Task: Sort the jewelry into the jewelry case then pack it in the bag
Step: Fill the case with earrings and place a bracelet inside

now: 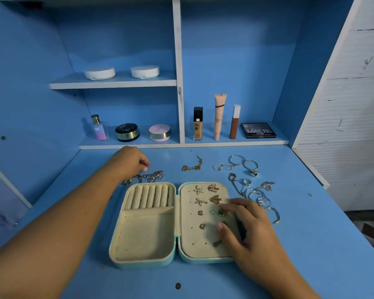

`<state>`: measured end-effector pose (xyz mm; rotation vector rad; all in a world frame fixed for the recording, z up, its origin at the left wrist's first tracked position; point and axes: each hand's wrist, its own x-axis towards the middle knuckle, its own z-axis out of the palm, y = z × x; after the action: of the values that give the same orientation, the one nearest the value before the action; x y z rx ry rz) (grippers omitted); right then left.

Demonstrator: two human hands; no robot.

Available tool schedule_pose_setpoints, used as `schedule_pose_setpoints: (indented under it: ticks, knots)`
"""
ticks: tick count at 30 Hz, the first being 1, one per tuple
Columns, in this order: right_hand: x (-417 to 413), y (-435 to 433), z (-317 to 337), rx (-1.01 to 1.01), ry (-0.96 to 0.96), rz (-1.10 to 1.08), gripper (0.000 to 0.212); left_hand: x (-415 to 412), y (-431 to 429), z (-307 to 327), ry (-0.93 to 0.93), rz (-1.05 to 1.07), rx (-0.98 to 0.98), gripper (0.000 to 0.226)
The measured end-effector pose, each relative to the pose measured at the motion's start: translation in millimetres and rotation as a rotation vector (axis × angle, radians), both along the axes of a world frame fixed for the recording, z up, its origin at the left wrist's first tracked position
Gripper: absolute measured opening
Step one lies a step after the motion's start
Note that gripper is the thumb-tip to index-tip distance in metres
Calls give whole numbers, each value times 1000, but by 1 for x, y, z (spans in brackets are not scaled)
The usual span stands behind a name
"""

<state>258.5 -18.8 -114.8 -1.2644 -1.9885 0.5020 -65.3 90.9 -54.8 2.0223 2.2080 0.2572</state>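
Observation:
An open mint jewelry case (177, 212) lies flat on the blue desk (300, 244). Its right half carries pinned earrings, among them starfish (198, 189) and gold butterflies (213, 187). My right hand (249, 229) rests on that half, fingertips touching a green earring (221, 213). My left hand (130, 161) hovers behind the case, fingers curled, above a heap of chains (153, 176). A gold bracelet (193, 166) lies further back. Silver hoops (243, 161), rings (247, 181) and bangles (268, 207) are scattered to the right.
Cosmetics stand on the back shelf: a perfume bottle (98, 127), two compacts (127, 132), foundation bottles (198, 123), a tube (219, 116), a MATTE palette (258, 130). Two white round boxes (99, 73) sit on the upper shelf. A white panel (343, 126) bounds the right.

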Motion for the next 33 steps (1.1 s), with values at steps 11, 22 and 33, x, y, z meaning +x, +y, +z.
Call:
schedule_pose_setpoints:
  ticks: [11, 22, 33]
  knots:
    - [1, -2, 2, -17, 44, -2, 40, -2, 7, -8, 61, -3, -6, 8]
    - [-3, 111, 38, -129, -357, -105, 27, 95, -77, 32, -406, -229, 117, 10]
    - [-29, 164, 42, -167, -584, -68, 31, 123, -140, -18, -425, -298, 245, 9]
